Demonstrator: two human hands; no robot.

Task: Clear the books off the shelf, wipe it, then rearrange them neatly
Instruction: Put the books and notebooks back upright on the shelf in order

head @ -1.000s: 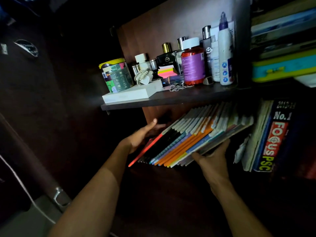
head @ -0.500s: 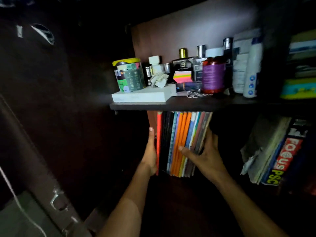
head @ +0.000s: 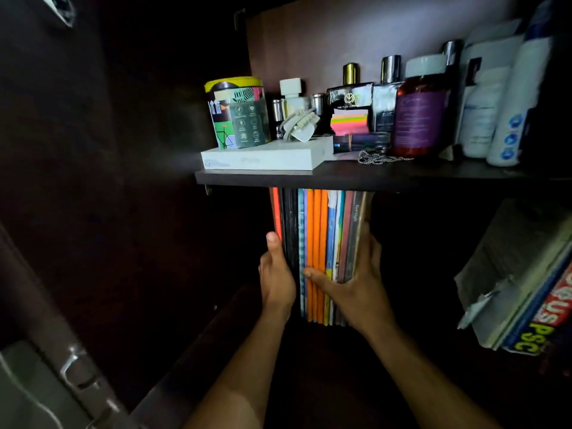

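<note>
thin colourful books (head: pixel 318 243), upright, lower shelf (head: pixel 309 351)

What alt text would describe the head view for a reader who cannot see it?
Two hands hold a row of thin books upright under a dark shelf: the left hand presses one end, the right hand grips the other. On the shelf stand bottles, a tin and a white box.

Books (head: pixel 318 243) stand upright under the shelf (head: pixel 356 178), between both hands.
</note>
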